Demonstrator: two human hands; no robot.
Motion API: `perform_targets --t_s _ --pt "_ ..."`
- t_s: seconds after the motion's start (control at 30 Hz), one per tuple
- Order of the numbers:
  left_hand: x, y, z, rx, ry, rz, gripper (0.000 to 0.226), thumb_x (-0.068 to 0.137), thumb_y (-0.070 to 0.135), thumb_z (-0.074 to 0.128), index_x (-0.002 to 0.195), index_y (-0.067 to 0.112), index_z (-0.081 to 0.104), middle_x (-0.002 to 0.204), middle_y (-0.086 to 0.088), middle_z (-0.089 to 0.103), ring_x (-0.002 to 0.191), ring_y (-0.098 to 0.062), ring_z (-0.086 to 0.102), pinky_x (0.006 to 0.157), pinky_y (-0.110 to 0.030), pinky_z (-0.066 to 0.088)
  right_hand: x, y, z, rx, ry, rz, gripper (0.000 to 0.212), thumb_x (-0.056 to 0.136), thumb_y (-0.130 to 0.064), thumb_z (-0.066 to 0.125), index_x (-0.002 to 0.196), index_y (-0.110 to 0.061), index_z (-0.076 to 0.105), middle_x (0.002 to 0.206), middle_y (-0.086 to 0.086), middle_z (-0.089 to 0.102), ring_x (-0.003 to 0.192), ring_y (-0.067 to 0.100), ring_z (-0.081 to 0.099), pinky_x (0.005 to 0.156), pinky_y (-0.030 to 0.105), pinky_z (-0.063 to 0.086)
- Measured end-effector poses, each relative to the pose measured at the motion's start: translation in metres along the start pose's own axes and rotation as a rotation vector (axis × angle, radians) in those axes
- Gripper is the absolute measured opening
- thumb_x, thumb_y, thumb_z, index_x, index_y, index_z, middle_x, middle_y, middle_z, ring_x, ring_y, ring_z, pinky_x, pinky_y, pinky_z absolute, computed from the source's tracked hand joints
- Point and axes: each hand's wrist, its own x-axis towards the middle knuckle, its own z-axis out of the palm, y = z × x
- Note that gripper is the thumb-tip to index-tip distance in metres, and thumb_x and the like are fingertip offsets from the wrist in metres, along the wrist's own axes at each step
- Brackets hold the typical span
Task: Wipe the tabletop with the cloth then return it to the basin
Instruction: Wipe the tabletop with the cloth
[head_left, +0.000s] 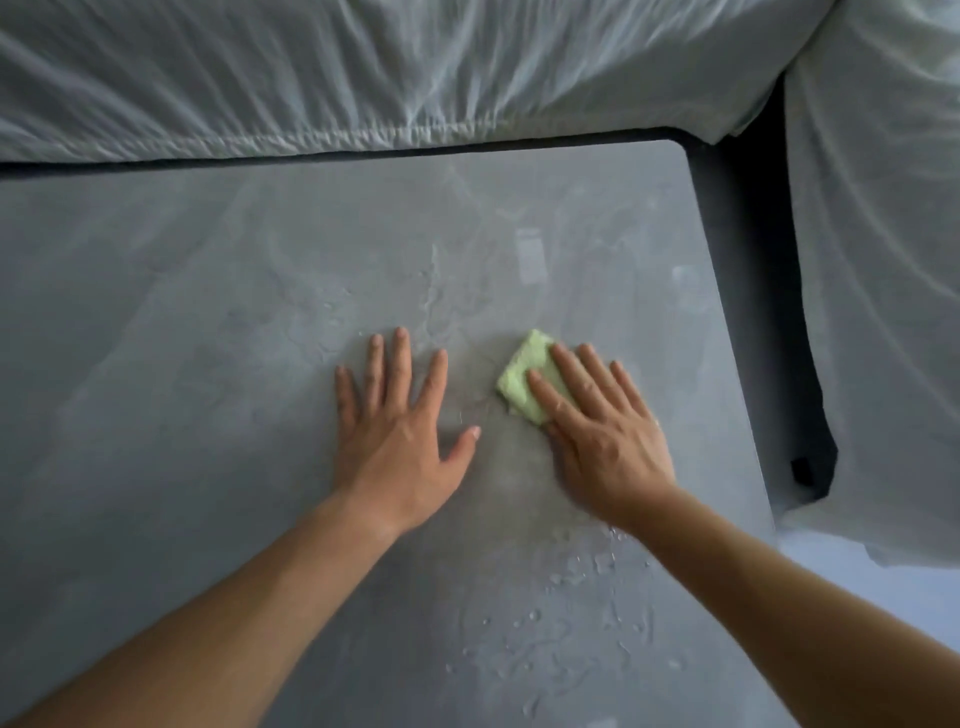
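A small folded light-green cloth (522, 376) lies on the grey tabletop (208, 338), right of centre. My right hand (605, 439) presses flat on the cloth's near right part, fingers stretched over it. My left hand (400, 426) rests flat on the bare tabletop just left of the cloth, fingers spread and holding nothing. Wet streaks and drops shine on the surface ahead of my hands and nearer to me on the right. No basin is in view.
White plastic sheeting (415, 73) covers furniture along the table's far edge and on the right (883, 260). A dark gap (779, 364) runs between the table's right edge and the covered furniture. A patch of pale floor (883, 587) shows at the right.
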Motion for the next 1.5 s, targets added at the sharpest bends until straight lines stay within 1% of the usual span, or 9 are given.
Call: perform_targets --t_s 0.17,0.33,0.4,0.6,0.7,0.83,1.07,1.27,1.5 --pt "-0.002 -0.005 0.009 -0.002 -0.018 0.018 0.084 0.084 0.068 0.024 0.154 0.025 0.007 0.163 -0.013 -0.009 0.148 -0.032 -0.016 0.116 -0.063 -0.001 0.069 0.005 -0.007 0.056 0.068 0.418 0.054 0.102 -0.041 0.03 0.155 -0.037 0.025 0.167 -0.001 0.015 0.153 0.031 0.013 0.125 0.045 0.008" --pt "-0.002 -0.008 0.006 -0.05 -0.018 0.042 0.08 0.085 0.061 0.024 0.154 0.025 0.01 0.163 -0.01 -0.009 0.148 -0.03 -0.015 0.117 -0.06 -0.004 -0.003 -0.029 0.005 -0.023 -0.032 -0.017 0.058 0.102 -0.036 0.044 0.156 -0.036 0.023 0.167 0.002 0.016 0.153 0.031 0.015 0.124 0.047 0.013" --pt "-0.002 -0.01 0.005 -0.052 -0.029 0.042 0.08 0.085 0.063 0.022 0.154 0.026 0.008 0.163 -0.009 -0.012 0.148 -0.028 -0.018 0.117 -0.059 -0.005 -0.002 -0.014 -0.003 -0.01 -0.082 -0.076 0.056 0.103 -0.037 0.043 0.156 -0.035 0.025 0.166 0.002 0.018 0.153 0.031 0.016 0.124 0.048 0.014" --pt "-0.003 -0.007 0.003 -0.066 -0.05 0.034 0.084 0.083 0.066 0.024 0.154 0.024 0.009 0.162 -0.011 -0.013 0.147 -0.029 -0.02 0.116 -0.062 -0.005 0.063 0.009 -0.021 0.086 -0.008 0.382 0.052 0.105 -0.039 0.033 0.156 -0.037 0.023 0.168 -0.002 0.01 0.154 0.029 0.006 0.125 0.045 0.005" --pt "-0.016 0.004 0.003 -0.074 0.023 0.035 0.083 0.08 0.063 0.035 0.151 0.02 0.022 0.163 -0.015 -0.002 0.149 -0.033 -0.008 0.114 -0.066 0.001 0.019 -0.023 -0.011 0.037 -0.034 0.234 0.055 0.103 -0.035 0.037 0.157 -0.036 0.023 0.167 0.0 0.012 0.154 0.029 0.008 0.125 0.047 0.009" --pt "-0.031 0.023 0.009 -0.018 -0.001 0.078 0.089 0.076 0.065 0.042 0.151 0.021 0.019 0.162 -0.016 -0.001 0.149 -0.035 -0.007 0.114 -0.067 0.001 -0.036 -0.008 -0.014 0.021 -0.137 -0.02 0.053 0.104 -0.039 0.034 0.157 -0.036 0.024 0.167 -0.001 0.015 0.154 0.028 0.01 0.125 0.046 0.009" --pt "-0.046 0.043 0.023 0.006 0.019 0.074 0.085 0.077 0.066 0.038 0.15 0.026 0.022 0.161 -0.017 0.004 0.149 -0.036 -0.003 0.112 -0.067 0.005 -0.002 0.053 -0.021 0.07 0.038 0.473 0.054 0.103 -0.037 0.034 0.155 -0.04 0.023 0.167 -0.002 0.012 0.154 0.03 0.01 0.125 0.043 0.005" --pt "-0.052 0.055 0.023 0.023 -0.011 0.023 0.082 0.08 0.066 0.035 0.151 0.028 0.022 0.162 -0.015 0.004 0.149 -0.036 -0.002 0.111 -0.07 0.01 -0.085 0.008 -0.002 0.042 -0.035 0.071 0.06 0.1 -0.031 0.047 0.155 -0.037 0.027 0.166 0.0 0.02 0.153 0.03 0.016 0.124 0.045 0.014" --pt "-0.051 0.059 0.026 0.023 0.017 0.003 0.082 0.077 0.068 0.038 0.148 0.027 0.029 0.161 -0.018 0.01 0.148 -0.039 0.004 0.11 -0.071 0.01 -0.044 0.07 -0.022 0.101 0.04 0.371 0.054 0.101 -0.037 0.036 0.155 -0.037 0.029 0.167 0.0 0.016 0.153 0.031 0.013 0.125 0.043 0.009"
